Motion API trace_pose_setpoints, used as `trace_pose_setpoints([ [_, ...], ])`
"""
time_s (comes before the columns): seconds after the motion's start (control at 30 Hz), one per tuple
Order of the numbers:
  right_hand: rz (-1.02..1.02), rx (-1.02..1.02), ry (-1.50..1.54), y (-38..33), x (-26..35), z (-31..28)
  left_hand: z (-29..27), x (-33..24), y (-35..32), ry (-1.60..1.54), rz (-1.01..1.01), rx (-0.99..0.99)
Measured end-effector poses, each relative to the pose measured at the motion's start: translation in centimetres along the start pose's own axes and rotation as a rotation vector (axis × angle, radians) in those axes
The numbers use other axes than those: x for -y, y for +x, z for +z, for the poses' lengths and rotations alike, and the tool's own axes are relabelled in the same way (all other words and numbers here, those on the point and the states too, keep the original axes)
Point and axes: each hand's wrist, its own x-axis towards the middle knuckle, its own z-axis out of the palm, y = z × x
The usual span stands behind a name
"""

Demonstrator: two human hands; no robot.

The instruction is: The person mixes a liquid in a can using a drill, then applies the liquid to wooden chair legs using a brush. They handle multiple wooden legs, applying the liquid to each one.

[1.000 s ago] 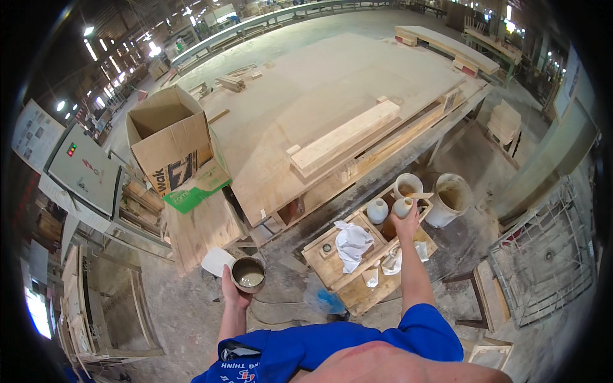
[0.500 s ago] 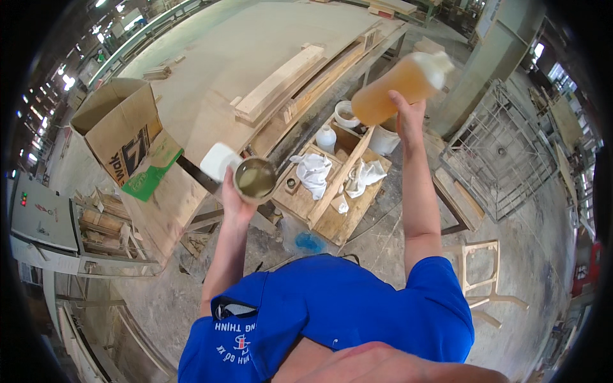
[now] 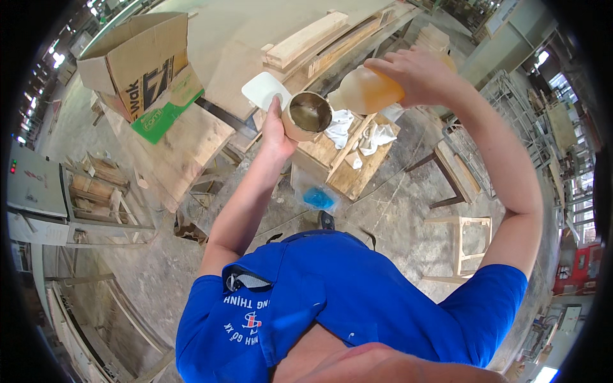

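Note:
My left hand [image 3: 277, 135] is wrapped round a round cup [image 3: 297, 131] with thin brownish liquid inside. A white, rounded-square plastic piece [image 3: 260, 89] sits beside the cup at the same fingers; I cannot tell its kind. My right hand [image 3: 426, 78] grips a large translucent bottle [image 3: 365, 90] of amber liquid from above. The bottle lies tilted almost level, its neck by the cup's right rim. Whether liquid is running out cannot be made out. Below them, white rags [image 3: 378, 138] lie on a wooden carrier box [image 3: 355, 182], partly hidden by the cup and bottle.
An open cardboard box [image 3: 143, 70] stands on a wooden board at the left. Long timber pieces [image 3: 306, 39] lie on the big table ahead. Wooden frames [image 3: 472, 246] and a metal rack [image 3: 511, 121] stand at the right. A blue plastic bag [image 3: 318, 198] lies near my feet.
The bottle has swung from raised neck-up to tilted, its neck now at the cup. My right elbow has bent outward. The cup sits farther right and higher in view.

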Motion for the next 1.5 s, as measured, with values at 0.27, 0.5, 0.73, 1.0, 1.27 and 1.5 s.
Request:
trace_pose_setpoints([
  [0.27,-0.042,0.282,-0.154,4.3,5.0,-5.6,-2.0,-0.7,-2.7,-0.022,-0.034,0.053],
  [0.5,-0.098,0.311,-0.271,6.6,7.0,-7.5,-1.3,-1.5,-4.2,-0.020,-0.045,0.029],
  [0.73,-0.164,0.230,-0.337,7.4,7.5,-8.3,-2.5,-1.9,-3.6,-0.080,-0.090,0.073],
  [1.0,-0.187,0.192,-0.349,7.8,7.8,-7.7,-2.3,-2.4,-4.1,-0.033,-0.088,0.044],
  [1.27,-0.195,0.149,-0.360,7.8,8.2,-7.8,-3.7,-2.9,-3.7,-0.035,-0.110,0.127],
  [1.5,-0.167,0.119,-0.314,7.1,8.2,-6.7,-3.0,-3.4,-4.3,0.039,-0.064,0.090],
])
